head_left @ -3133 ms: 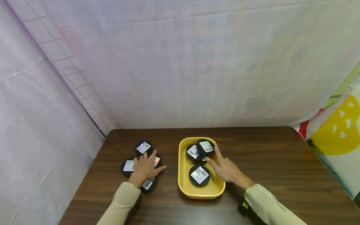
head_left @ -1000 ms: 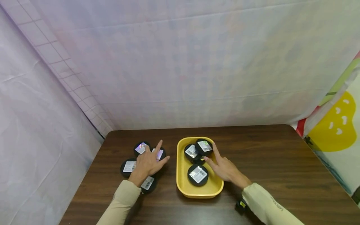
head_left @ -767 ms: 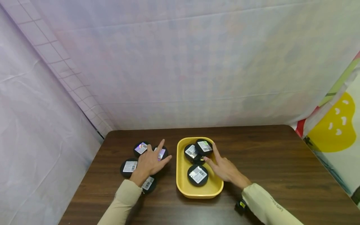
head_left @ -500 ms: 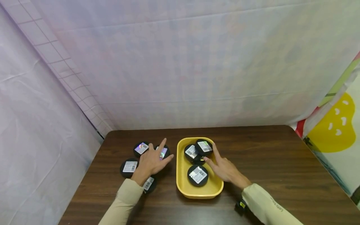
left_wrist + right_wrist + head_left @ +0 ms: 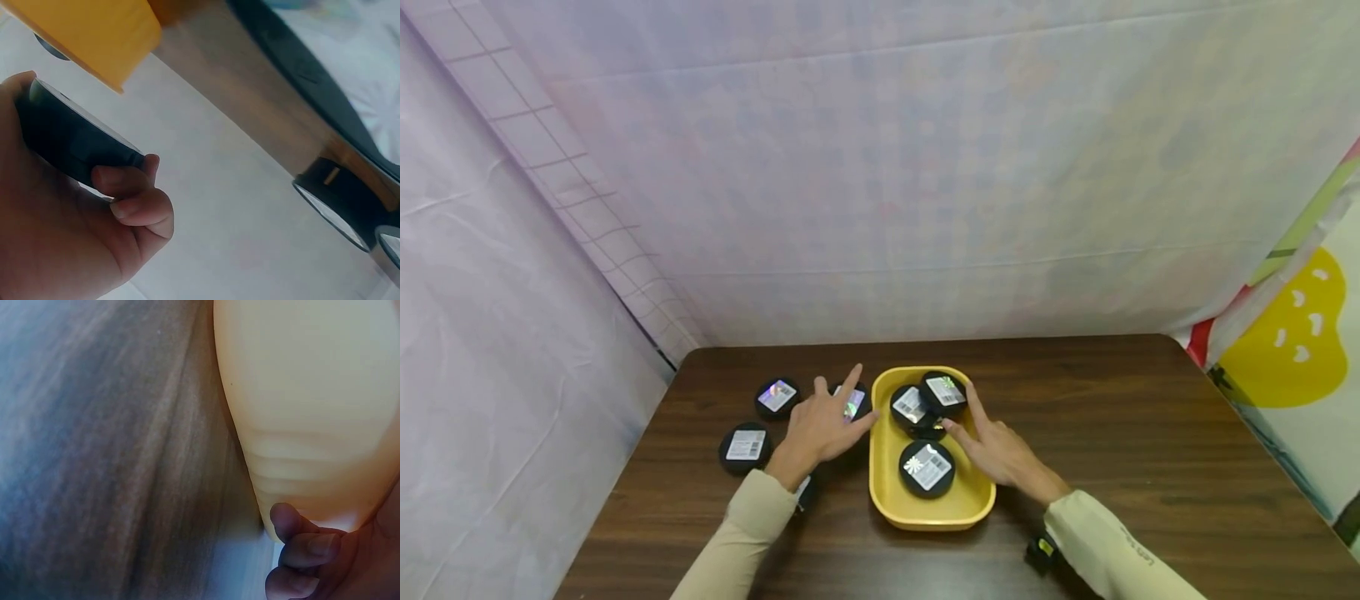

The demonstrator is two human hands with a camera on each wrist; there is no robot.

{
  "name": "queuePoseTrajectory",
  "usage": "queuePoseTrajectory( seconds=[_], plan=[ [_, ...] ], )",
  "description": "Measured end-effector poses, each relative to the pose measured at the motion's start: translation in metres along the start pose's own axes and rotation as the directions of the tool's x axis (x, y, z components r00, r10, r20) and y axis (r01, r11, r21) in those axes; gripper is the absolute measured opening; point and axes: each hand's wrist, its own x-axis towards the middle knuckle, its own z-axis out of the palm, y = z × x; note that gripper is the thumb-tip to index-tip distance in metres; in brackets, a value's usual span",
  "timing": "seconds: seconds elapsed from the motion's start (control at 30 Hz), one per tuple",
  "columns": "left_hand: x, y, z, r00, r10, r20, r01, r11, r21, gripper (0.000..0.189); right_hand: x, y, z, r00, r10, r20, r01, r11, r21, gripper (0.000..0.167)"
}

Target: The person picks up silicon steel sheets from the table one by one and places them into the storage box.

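In the head view my left hand [image 5: 822,423] holds a roll of black tape [image 5: 856,403] with a white label, beside the yellow tray's left rim. The left wrist view shows thumb and fingers gripping that roll's black edge, tilted and lifted off the table. My right hand [image 5: 1003,454] grips the right wall of the yellow tray [image 5: 889,493], thumb inside, index finger along the rim. In the right wrist view its other fingers curl by the tray's outer wall [image 5: 306,394]. Several tape rolls lie in the tray, one [image 5: 944,392] resting partly on another [image 5: 912,406], and one [image 5: 927,469] nearer.
Left of the tray lie tape rolls [image 5: 777,398], [image 5: 746,448] on the brown table [image 5: 1120,417]; a third roll [image 5: 805,492] is partly hidden by the left wrist. A small black object [image 5: 1041,550] sits by the right sleeve. White cloth [image 5: 925,208] hangs behind.
My left hand has moved right with the tape roll, from among the loose rolls to the tray's left rim. The right hand stays on the tray; the tray's rolls look the same.
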Motion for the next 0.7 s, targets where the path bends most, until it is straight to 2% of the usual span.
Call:
queuePoseTrajectory(
  seconds=[0.33, 0.7],
  plan=[
    [0.007, 0.013, 0.000, 0.999, 0.037, 0.005, -0.037, 0.999, -0.006, 0.083, 0.000, 0.001, 0.000, 1.000, -0.002, 0.002, 0.002, 1.000, 0.003, 0.089],
    [0.011, 0.027, 0.000, 0.998, 0.052, 0.031, -0.051, 0.998, -0.026, 0.084, 0.000, 0.000, -0.001, 1.000, -0.004, 0.008, 0.004, 1.000, -0.008, 0.089]
  ],
)
